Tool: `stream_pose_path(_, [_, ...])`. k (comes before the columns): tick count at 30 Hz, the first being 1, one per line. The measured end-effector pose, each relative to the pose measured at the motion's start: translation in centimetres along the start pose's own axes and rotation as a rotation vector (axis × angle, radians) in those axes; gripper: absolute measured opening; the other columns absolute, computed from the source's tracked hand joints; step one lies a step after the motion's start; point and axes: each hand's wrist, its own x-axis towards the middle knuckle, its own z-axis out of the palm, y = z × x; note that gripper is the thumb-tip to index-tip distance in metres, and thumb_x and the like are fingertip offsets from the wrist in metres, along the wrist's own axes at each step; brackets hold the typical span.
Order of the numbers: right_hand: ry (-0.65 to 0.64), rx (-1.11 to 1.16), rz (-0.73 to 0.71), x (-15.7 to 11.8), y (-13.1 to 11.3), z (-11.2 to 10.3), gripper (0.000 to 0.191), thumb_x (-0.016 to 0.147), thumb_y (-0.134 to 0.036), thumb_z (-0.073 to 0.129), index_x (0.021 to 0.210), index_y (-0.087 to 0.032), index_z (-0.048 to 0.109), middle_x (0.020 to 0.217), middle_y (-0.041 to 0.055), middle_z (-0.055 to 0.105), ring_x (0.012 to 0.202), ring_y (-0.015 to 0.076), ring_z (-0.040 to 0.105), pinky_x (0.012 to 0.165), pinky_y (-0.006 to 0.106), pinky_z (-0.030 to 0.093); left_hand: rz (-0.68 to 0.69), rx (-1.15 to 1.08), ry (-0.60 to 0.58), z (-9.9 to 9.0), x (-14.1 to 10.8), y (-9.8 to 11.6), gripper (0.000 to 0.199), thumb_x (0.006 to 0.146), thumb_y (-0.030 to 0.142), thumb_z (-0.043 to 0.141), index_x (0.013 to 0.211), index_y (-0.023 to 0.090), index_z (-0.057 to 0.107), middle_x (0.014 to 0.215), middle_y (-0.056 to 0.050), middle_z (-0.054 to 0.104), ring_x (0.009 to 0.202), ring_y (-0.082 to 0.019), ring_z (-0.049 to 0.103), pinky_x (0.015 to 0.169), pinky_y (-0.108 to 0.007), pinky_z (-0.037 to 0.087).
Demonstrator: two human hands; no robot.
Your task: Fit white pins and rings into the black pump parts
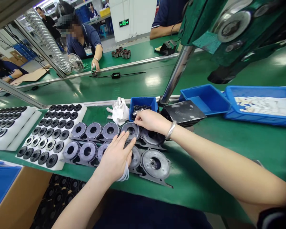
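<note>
My left hand (116, 156) lies over two rows of grey metal motor housings with its fingers stretched out. Several thin white rings (124, 175) hang bunched from its palm side. My right hand (151, 120), with a bracelet at the wrist, pinches a thin white ring (138, 131) above a housing in the back row (130, 129). That ring's lower part reaches down onto the housing's edge. At the front right of the rows stands a larger-looking round housing (156, 163), with nobody touching it.
Behind the housings are a blue bin (143, 99) of dark small parts and a crumpled white glove (119, 111). White foam trays (82, 112) of black round parts stand left. A green press (178, 70) and blue bins (205, 101) are right. Co-workers (83, 41) sit across the line.
</note>
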Motion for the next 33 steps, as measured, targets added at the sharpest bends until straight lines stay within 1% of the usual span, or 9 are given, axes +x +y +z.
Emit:
stream_pose_path(9, [0.013, -0.129, 0.068, -1.8, -0.3, -0.1, 0.018, 0.090, -0.021, 0.060, 0.081, -0.014, 0.074, 0.083, 0.0103, 0.072, 0.080, 0.0256, 0.068, 0.063, 0.028, 0.045, -0.050, 0.054, -0.003, 0.0, 0.6, 1.5, 0.051, 0.095, 0.026, 0.042, 0.146, 0.018, 0.041, 0.150, -0.021, 0.040, 0.143, -0.036, 0.034, 0.112, -0.055, 0.038])
stream_pose_path(16, [0.261, -0.112, 0.037, -3.5, -0.2, 0.0, 0.018, 0.097, -0.022, 0.056, 0.091, -0.012, 0.069, 0.095, 0.0109, 0.070, 0.088, 0.0234, 0.066, 0.074, 0.028, 0.046, -0.058, 0.024, 0.040, 0.2, 0.6, 1.6, 0.049, 0.094, 0.022, 0.044, 0.144, 0.019, 0.044, 0.150, -0.021, 0.040, 0.142, -0.037, 0.035, 0.111, -0.058, 0.037])
stream_pose_path(18, [0.276, 0.001, 0.017, -4.8, -0.4, -0.4, 0.016, 0.096, -0.021, 0.057, 0.089, -0.013, 0.068, 0.094, 0.0096, 0.069, 0.086, 0.0213, 0.065, 0.074, 0.027, 0.045, -0.075, -0.038, 0.089, 0.0, 0.7, 1.4, 0.043, 0.095, 0.020, 0.042, 0.138, 0.018, 0.049, 0.145, -0.020, 0.047, 0.139, -0.035, 0.040, 0.112, -0.058, 0.037])
stream_pose_path(20, [0.209, 0.249, -0.031, -6.3, -0.9, -0.7, 0.017, 0.095, -0.024, 0.060, 0.085, -0.014, 0.067, 0.087, 0.0066, 0.068, 0.080, 0.0179, 0.063, 0.071, 0.025, 0.044, -0.119, -0.170, 0.172, -0.5, 0.9, 1.1, 0.036, 0.098, 0.019, 0.038, 0.130, 0.017, 0.053, 0.133, -0.016, 0.057, 0.131, -0.028, 0.051, 0.110, -0.052, 0.041])
stream_pose_path(23, [-0.086, 0.759, -0.127, -8.5, -2.2, -0.5, 0.023, 0.093, -0.038, 0.062, 0.091, -0.015, 0.067, 0.077, 0.0021, 0.067, 0.064, 0.0127, 0.060, 0.060, 0.022, 0.044, -0.202, -0.395, 0.291, -1.4, 1.4, 0.9, 0.032, 0.100, 0.020, 0.034, 0.125, 0.016, 0.053, 0.114, -0.011, 0.065, 0.103, -0.017, 0.066, 0.093, -0.033, 0.054])
stream_pose_path(25, [-0.267, 1.003, -0.144, -9.6, -3.2, 0.0, 0.031, 0.089, -0.045, 0.065, 0.097, -0.015, 0.065, 0.075, 0.0013, 0.066, 0.057, 0.0109, 0.056, 0.054, 0.021, 0.043, -0.230, -0.439, 0.311, -1.9, 1.8, 0.9, 0.032, 0.101, 0.021, 0.034, 0.126, 0.016, 0.052, 0.106, -0.009, 0.067, 0.090, -0.014, 0.067, 0.081, -0.028, 0.056])
stream_pose_path(26, [-0.303, 1.075, -0.142, -9.9, -3.6, 0.3, 0.034, 0.087, -0.047, 0.067, 0.096, -0.015, 0.064, 0.074, 0.0015, 0.066, 0.056, 0.0103, 0.055, 0.052, 0.021, 0.043, -0.230, -0.431, 0.306, -2.0, 2.1, 1.0, 0.032, 0.100, 0.022, 0.035, 0.127, 0.016, 0.051, 0.103, -0.008, 0.067, 0.088, -0.014, 0.067, 0.078, -0.027, 0.056])
stream_pose_path(30, [-0.219, 1.212, -0.099, -10.1, -3.8, 1.1, 0.039, 0.083, -0.051, 0.070, 0.080, -0.014, 0.058, 0.065, 0.0008, 0.063, 0.051, 0.0089, 0.052, 0.048, 0.019, 0.041, -0.187, -0.398, 0.264, -2.3, 2.4, 1.2, 0.034, 0.097, 0.021, 0.040, 0.129, 0.016, 0.049, 0.111, -0.009, 0.069, 0.098, -0.018, 0.068, 0.085, -0.031, 0.056])
stream_pose_path(33, [-0.172, 1.264, -0.052, -10.0, -2.7, 0.9, 0.042, 0.079, -0.053, 0.074, 0.079, -0.013, 0.058, 0.061, -0.0011, 0.059, 0.050, 0.0081, 0.050, 0.047, 0.018, 0.040, -0.103, -0.433, 0.220, -2.2, 1.9, 1.2, 0.037, 0.095, 0.015, 0.040, 0.131, 0.017, 0.048, 0.122, -0.011, 0.066, 0.101, -0.016, 0.069, 0.087, -0.029, 0.057])
